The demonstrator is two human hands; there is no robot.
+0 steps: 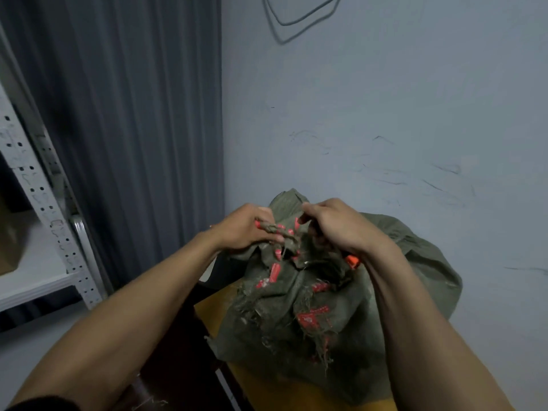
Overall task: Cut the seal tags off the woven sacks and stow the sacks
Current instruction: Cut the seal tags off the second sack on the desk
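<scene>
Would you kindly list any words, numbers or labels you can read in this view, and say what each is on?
Red printed marks on the green woven sack: creased and blurred, not readable.
Nothing else in view shows any text.

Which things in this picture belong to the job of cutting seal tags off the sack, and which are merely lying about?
Belong to the job: green woven sack; red seal tags; left hand, gripping the sack's bunched neck; right hand, holding an orange tool handle.

Merely lying about: metal shelving; cardboard box; grey curtain; wall cable.
</scene>
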